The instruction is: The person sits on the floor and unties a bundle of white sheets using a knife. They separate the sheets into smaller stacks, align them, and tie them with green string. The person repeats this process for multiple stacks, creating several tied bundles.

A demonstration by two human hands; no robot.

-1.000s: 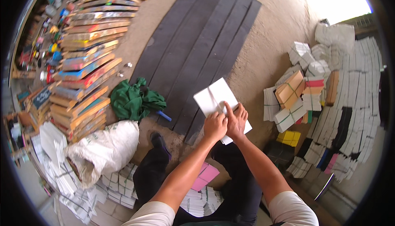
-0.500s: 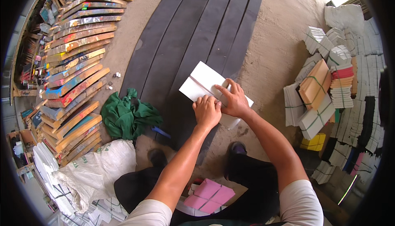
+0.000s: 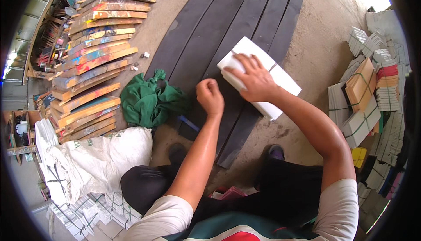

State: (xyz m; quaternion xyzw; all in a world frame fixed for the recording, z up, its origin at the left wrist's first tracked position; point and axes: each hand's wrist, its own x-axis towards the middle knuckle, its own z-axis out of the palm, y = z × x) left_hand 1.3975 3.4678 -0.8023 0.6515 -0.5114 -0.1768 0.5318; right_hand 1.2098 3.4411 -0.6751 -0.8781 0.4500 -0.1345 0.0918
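A white paper bundle (image 3: 284,78) with a dark band across it lies at a slant over the dark planks. My right hand (image 3: 254,76) rests on its left part, palm down with fingers spread, slightly blurred. To the left of the bundle and apart from it, my left hand (image 3: 210,96) is curled into a fist above the planks. Whatever it may hold is hidden inside the fingers. Beyond my left wrist lie a bunched green cloth (image 3: 147,103) and a small blue strip-like object (image 3: 189,123).
Long dark planks (image 3: 197,35) stretch away over the dirt floor. Paint-stained wooden frames (image 3: 105,39) are stacked along the left, with a white sack (image 3: 105,160) nearer me. Tied paper stacks (image 3: 362,118) line the right. A pink bundle (image 3: 231,193) shows between my legs.
Both hands were together at the bundle's band; now the left has come away, closed. The bundle has turned, and the right hand lies flat on it. The whole view has shifted.
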